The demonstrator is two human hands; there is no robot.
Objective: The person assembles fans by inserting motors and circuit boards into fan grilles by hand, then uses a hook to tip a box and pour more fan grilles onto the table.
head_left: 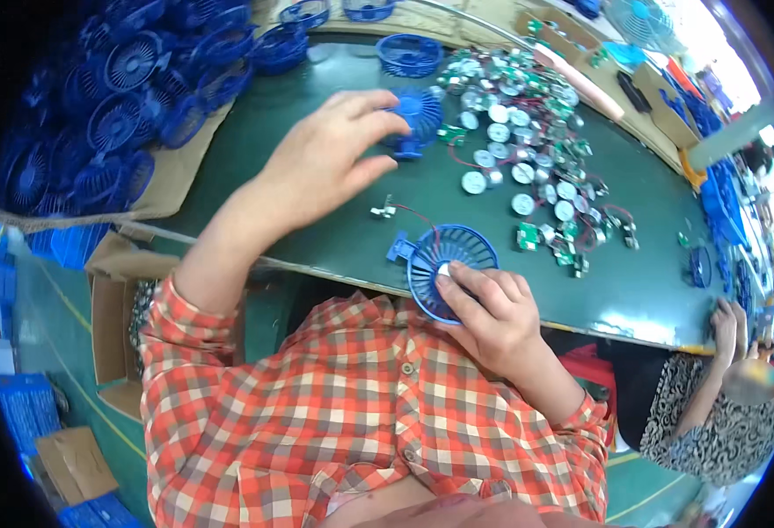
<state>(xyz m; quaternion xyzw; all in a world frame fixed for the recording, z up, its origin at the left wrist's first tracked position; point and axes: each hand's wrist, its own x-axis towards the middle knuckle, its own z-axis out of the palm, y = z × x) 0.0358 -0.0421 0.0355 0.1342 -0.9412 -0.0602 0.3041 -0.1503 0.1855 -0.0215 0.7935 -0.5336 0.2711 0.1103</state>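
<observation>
My right hand (497,317) grips a round blue fan housing (466,236) at the table's near edge, its fingers pressing on a small silver motor (445,269) in the middle of the housing. A red wire runs from the motor to a small circuit board (384,209) lying on the table to the left. Farther off, my left hand (334,145) is stretched out with fingers and thumb apart. Its fingertips are beside another blue fan housing (419,113); whether they touch it I cannot tell.
Small motors (522,172) wired to green boards lie heaped on the green table (334,238). Blue fan housings (114,123) fill a large carton at the left. Another blue housing (410,55) stands at the back. At the far right sits a co-worker (712,414).
</observation>
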